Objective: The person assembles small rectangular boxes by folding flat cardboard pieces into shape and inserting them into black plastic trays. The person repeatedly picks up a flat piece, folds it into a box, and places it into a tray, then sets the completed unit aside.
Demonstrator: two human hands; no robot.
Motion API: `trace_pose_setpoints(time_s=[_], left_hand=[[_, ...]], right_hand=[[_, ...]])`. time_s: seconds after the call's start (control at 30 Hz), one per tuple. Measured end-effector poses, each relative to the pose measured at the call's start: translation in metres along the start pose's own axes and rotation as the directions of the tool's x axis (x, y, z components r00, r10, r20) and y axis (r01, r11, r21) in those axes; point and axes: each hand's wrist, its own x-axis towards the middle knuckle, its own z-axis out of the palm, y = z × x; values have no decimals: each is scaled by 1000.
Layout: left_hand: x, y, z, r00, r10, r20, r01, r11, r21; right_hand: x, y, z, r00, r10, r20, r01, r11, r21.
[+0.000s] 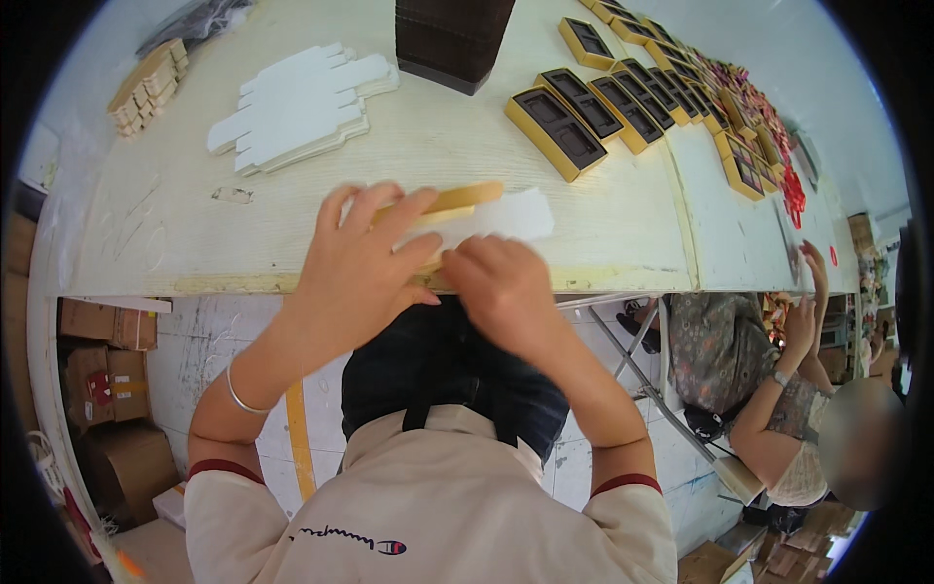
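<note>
Close to the table's front edge, a partly folded cardboard box blank (pixel 520 216) lies with its white inside up and a gold wall (pixel 474 198) standing along its far side. My left hand (pixel 360 255) grips the left end of it, fingers bent over the gold wall and thumb low at the near edge. My right hand (pixel 506 287) has its fingers curled together at the near side of the same blank; what lies under the fingertips is hidden. The two hands nearly touch. Beyond them lies a stack of flat white blanks (pixel 302 109).
A dark brown stack of trays (pixel 449 44) stands at the far middle. Gold boxes with black inserts (pixel 556 131) spread along the right. Small tan folded pieces (pixel 151 86) sit far left. Another person (pixel 778 389) works at the right, near red ribbon (pixel 795 198). Cartons (pixel 107 380) fill the lower left.
</note>
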Motion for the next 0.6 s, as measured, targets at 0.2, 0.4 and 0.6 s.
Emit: trace_pose_setpoints(time_s=[0.2, 0.4, 0.6], left_hand=[[-23, -41, -8, 959, 67, 274, 13, 960, -281], [-17, -53, -11, 965, 151, 213, -113, 977, -180], [-35, -45, 6, 956, 49, 290, 136, 801, -583]], right_hand=[[10, -5, -51, 994, 42, 100, -43, 999, 6], [-4, 24, -34, 922, -259, 287, 270, 963, 0], [9, 24, -27, 941, -104, 323, 30, 974, 225]])
